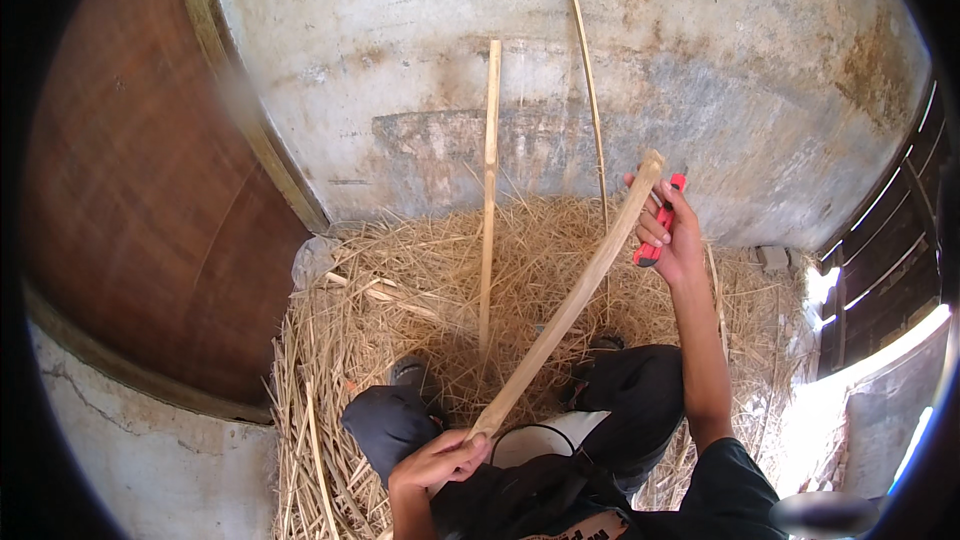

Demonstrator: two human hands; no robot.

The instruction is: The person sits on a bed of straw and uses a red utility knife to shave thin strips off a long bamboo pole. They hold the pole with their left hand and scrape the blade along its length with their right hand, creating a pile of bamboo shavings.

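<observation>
A long, pale wooden stick (pixel 570 305) slants across my lap, its far end up and to the right. Near my left knee, my left hand (pixel 440 460) is closed around the stick's lower end. My right hand (pixel 675 230) holds a red and black utility knife (pixel 663 225) in its curled fingers, close beside the stick's upper end. Some of those fingers pass behind the wood, so whether they also grip it is hidden. The knife points upward, and its tip is too small to make out clearly.
Two thin wooden strips, one thicker (pixel 490 170) and one slimmer (pixel 592 90), lean on the stained wall (pixel 700 60). Loose straw (pixel 380 280) covers the floor around my feet. A brown door panel (pixel 150 190) stands at left; a slatted dark opening (pixel 890 240) is at right.
</observation>
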